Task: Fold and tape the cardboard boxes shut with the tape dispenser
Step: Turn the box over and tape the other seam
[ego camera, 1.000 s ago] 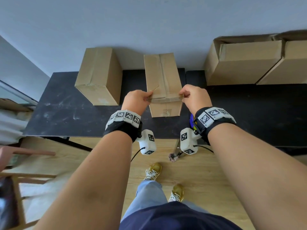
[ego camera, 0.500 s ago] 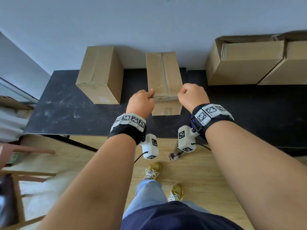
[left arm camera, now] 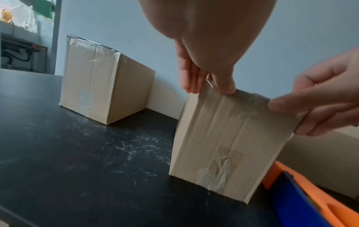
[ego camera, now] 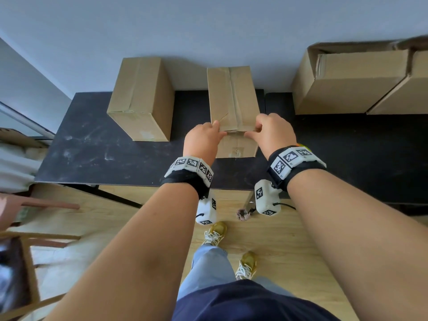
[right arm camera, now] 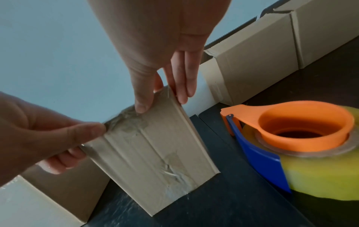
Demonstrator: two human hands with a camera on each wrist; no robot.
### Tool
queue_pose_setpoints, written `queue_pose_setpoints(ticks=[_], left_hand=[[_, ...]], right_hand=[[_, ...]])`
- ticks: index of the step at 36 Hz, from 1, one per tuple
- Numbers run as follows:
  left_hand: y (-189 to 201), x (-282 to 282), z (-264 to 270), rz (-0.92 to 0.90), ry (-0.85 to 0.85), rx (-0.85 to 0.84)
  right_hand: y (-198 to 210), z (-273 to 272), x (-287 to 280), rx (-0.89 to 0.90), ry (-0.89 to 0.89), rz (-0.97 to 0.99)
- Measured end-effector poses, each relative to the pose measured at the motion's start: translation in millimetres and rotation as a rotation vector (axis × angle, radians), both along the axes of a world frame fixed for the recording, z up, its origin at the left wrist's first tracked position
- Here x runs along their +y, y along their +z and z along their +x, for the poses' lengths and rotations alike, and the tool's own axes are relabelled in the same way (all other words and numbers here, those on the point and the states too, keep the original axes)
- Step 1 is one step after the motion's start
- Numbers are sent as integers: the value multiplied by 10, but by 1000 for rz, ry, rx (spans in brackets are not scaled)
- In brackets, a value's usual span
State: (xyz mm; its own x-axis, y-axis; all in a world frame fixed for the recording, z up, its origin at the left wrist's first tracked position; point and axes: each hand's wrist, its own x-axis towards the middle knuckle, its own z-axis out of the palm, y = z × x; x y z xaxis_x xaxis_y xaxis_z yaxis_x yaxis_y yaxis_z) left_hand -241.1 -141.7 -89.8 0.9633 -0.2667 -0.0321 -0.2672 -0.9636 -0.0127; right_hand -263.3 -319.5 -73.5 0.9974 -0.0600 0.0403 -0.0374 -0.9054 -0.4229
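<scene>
A narrow cardboard box (ego camera: 231, 100) stands in the middle of the black table (ego camera: 92, 144), with clear tape along its top seam and down its near face (left arm camera: 223, 138). My left hand (ego camera: 217, 132) pinches its near top left corner, with the thumb (left arm camera: 225, 87) on the front face and the fingers (left arm camera: 186, 76) down the side. At the near top right corner my right hand (ego camera: 252, 133) pinches the same way, its thumb (right arm camera: 141, 98) on the taped edge. The orange and blue tape dispenser (right arm camera: 291, 138) with a yellowish roll lies on the table right of the box, untouched.
A taped box (ego camera: 141, 100) stands to the left by the wall. Larger boxes (ego camera: 352, 77) with loose flaps sit at the back right. The table's near edge lies under my wrists. A wooden chair (ego camera: 27, 239) stands on the floor to the left.
Both hands stayed at the box's near top edge. The strip stretched between them a second ago now lies flat on the box, and the thumbs have come down onto the front face.
</scene>
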Motion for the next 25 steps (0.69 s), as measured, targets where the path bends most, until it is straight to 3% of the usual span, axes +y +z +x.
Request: queue_pose_setpoints(ticks=[7,9,12,25], left_hand=[[-55,-49,-61,87,-31,-22],[-29,-87,-69,40,39,-18],[-16,-159,-59,0,112,-82],[-6,-159,-37,25,103,-102]], right_hand=[[-88,-18,69,-66,0,-79],[-118,-19,89,-75,-5,-78],[-121,-1,77,-66,-24,-25],[-199,21,-170,-57,-25,208]])
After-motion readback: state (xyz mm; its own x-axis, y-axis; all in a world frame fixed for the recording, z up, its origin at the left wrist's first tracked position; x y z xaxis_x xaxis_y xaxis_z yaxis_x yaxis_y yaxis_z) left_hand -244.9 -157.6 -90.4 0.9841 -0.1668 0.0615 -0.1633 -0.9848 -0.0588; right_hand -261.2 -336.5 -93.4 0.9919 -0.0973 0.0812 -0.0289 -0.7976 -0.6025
